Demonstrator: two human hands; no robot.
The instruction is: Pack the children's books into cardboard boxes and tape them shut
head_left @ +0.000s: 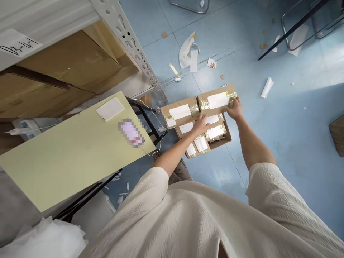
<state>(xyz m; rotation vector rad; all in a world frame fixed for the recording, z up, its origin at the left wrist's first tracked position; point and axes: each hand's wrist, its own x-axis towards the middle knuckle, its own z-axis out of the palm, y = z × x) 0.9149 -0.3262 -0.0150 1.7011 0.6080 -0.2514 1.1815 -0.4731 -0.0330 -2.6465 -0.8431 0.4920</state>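
Observation:
A taped cardboard box (pixel 219 99) with a white label lies at the upper right of a stack of small boxes on the floor. My right hand (pixel 235 108) grips its right end, fingers over the taped edge. My left hand (pixel 200 125) is at its near left corner, fingertips against the cardboard and thumb apart. Another labelled box (pixel 178 111) sits beside it on the left. Beneath both, several smaller labelled boxes (pixel 201 143) stand in an open carton (pixel 227 134); my left hand and forearm partly cover them.
A pale yellow table (pixel 88 157) on my left bears a white card stack (pixel 110 108) and a blurred phone (pixel 131 132) with a cable. Behind it rises a metal shelf (pixel 129 43) with large cartons (pixel 72 64). Paper scraps (pixel 186 50) litter the blue floor.

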